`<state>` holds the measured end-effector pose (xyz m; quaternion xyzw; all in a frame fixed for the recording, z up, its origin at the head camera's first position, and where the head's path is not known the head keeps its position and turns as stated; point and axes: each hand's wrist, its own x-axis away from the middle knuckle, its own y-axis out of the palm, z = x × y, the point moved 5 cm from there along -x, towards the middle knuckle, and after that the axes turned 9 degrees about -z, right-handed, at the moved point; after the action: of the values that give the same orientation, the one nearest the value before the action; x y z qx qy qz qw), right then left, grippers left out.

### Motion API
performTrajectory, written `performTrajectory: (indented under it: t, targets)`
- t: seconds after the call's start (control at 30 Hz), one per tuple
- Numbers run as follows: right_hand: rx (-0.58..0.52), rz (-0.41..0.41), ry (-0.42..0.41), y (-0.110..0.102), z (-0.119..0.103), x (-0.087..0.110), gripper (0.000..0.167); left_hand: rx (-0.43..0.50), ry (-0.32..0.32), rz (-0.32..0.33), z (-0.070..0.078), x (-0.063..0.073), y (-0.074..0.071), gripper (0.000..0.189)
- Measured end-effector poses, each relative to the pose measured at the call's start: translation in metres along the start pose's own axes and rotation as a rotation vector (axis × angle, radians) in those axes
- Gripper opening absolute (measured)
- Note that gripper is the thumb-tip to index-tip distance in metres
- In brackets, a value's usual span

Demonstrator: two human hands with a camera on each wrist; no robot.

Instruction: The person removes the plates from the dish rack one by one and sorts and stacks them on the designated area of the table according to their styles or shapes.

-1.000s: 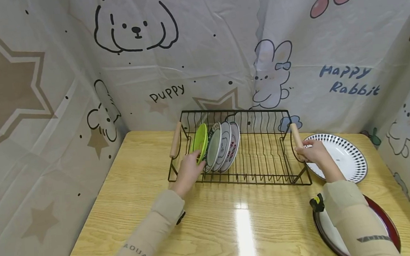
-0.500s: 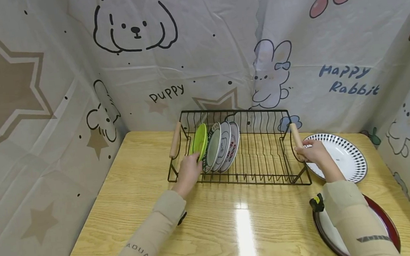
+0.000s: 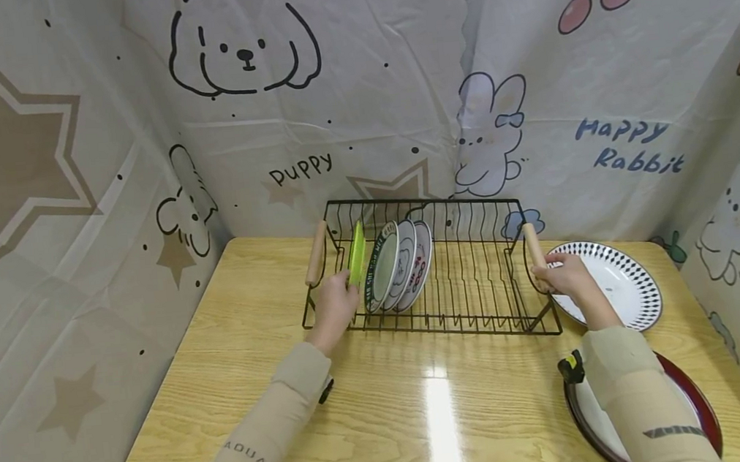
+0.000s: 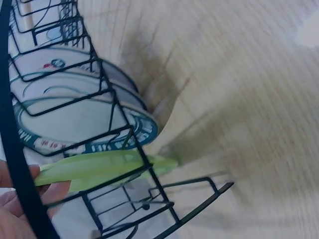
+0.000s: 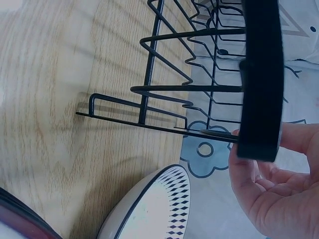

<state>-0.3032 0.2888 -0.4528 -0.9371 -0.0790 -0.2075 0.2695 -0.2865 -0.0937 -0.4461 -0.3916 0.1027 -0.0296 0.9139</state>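
A black wire dish rack [image 3: 473,200] with wooden handles stands at the back of the table. Between finger and thumb, my left hand [image 3: 335,307] pinches the near edge of a green plate [image 3: 356,253] in the rack's left part. That plate stands nearly edge-on to the head view; the left wrist view shows its lower edge [image 4: 164,163] among the wires. Just right of it, a plate with a green lettered rim [image 3: 383,270] and two patterned plates [image 3: 421,270] lean together. My right hand [image 3: 568,276] holds the rack's right wooden handle [image 3: 533,242], fingers curled round it.
Right of the rack lies a white plate with a diamond-patterned rim [image 3: 646,287]. A dark-red-rimmed plate [image 3: 691,397] sits nearer, partly under my right sleeve. The left wooden handle [image 3: 317,252] is beside my left hand. A printed cloth [image 3: 391,97] hangs behind the table [image 3: 373,421].
The green plate has turned from showing its face to nearly edge-on, its top shifting left, away from the lettered plate. My left hand moved slightly left with it. My right hand stayed put.
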Motion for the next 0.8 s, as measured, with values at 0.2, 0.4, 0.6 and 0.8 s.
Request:
performTrajectory:
  t: [0.2, 0.4, 0.6, 0.8]
  targets:
    - [0.000, -0.004, 0.006, 0.000, 0.000, 0.000, 0.059, 0.101, 0.010, 0.128, 0.004, -0.003, -0.023, 0.035]
    - [-0.005, -0.007, 0.005, 0.000, 0.001, -0.001, 0.059, 0.107, -0.050, 0.144, 0.013, -0.002, -0.044, 0.031]
    - [-0.011, -0.004, 0.009, 0.000, 0.000, -0.002, 0.059, 0.110, -0.008, 0.209, 0.029, 0.000, -0.067, 0.022]
    - [-0.024, -0.013, 0.015, 0.001, 0.001, -0.002, 0.060, 0.134, 0.072, 0.336, 0.040, 0.003, -0.088, 0.021]
